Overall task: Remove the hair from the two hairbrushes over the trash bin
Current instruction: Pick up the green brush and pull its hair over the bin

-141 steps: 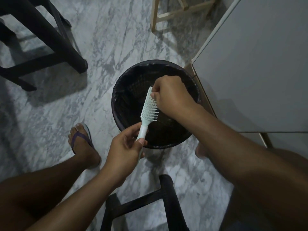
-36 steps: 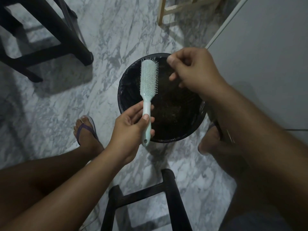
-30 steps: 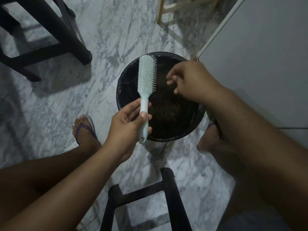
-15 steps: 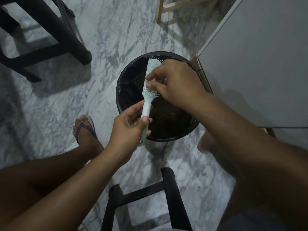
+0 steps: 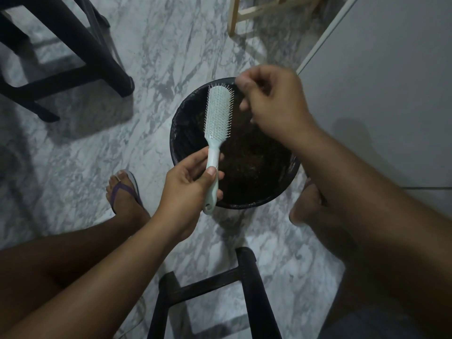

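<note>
The black bin [image 5: 247, 206] stands on the marble floor [image 5: 171, 45], lined with a dark bag and holding a dark, matted mass at its bottom. Over the bin's near-left rim, the left hand [image 5: 188, 189] grips the pale brush [image 5: 219, 113] by the handle, its fingers [image 5: 195, 162] curled round it, bristles up. Over the bin's far-right rim, the right hand [image 5: 274, 101] hangs blurred, fingers curled and tips pinched together; whether they hold hair I cannot tell.
</note>
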